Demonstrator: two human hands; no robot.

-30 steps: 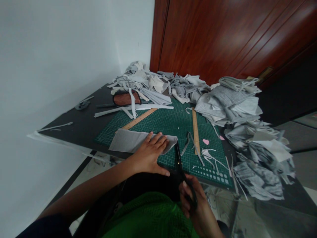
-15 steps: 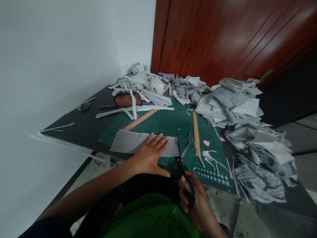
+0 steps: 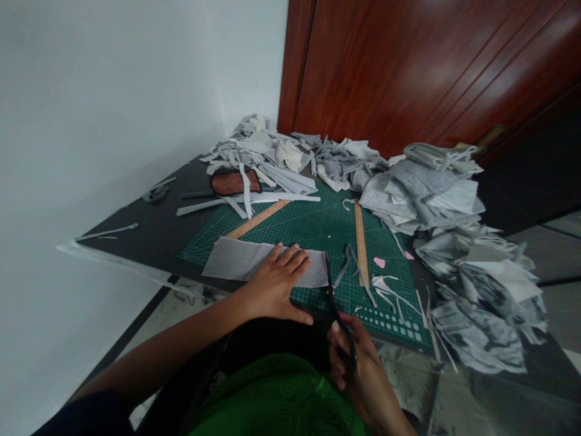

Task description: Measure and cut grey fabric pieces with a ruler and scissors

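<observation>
A rectangular grey piece of fabric (image 3: 236,257) lies flat along the near edge of the green cutting mat (image 3: 313,212). My left hand (image 3: 276,281) rests on its right half, fingers stretched and spread, the thumb pointing toward me. In my right hand (image 3: 356,357) is a pair of black-handled scissors (image 3: 347,345), fingers wrapped round the handles. Their blades point away from me and lie along the fabric's right end; whether they are parted I cannot tell. Thin grey offcut strips (image 3: 363,281) lie just right of the blades.
Wooden rulers (image 3: 361,242) lie on the mat, one at the right and another at the left. A brown, dark-edged pad (image 3: 231,181) sits behind. Heaps of grey and white cloth (image 3: 422,194) line the back and right. A white wall (image 3: 113,91) borders the table's left side.
Almost nothing differs. The whole view has shifted very slightly; both hands, the scissors and the fabric keep their places.
</observation>
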